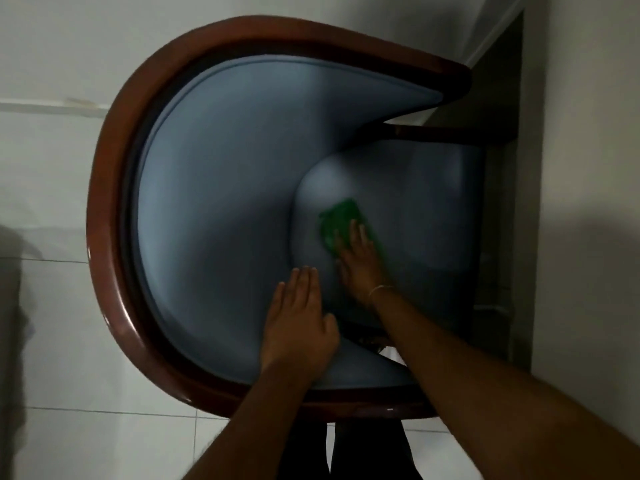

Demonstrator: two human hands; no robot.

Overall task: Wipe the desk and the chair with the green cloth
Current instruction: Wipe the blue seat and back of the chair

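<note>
I look straight down on a chair (221,209) with blue padding and a curved reddish-brown wooden rim (104,216). The green cloth (341,216) lies flat on the blue seat near its inner edge. My right hand (360,261) presses on the cloth with fingers spread over it; a thin bracelet circles that wrist. My left hand (299,323) rests flat with fingers together on the padded inner side of the chair, close to the seat's near edge. The desk (585,168) is the pale surface at the right.
White floor tiles (52,323) surround the chair on the left and below. A dark gap (502,237) separates the chair seat from the pale surface on the right. My dark trouser legs (367,448) show at the bottom, below the chair rim.
</note>
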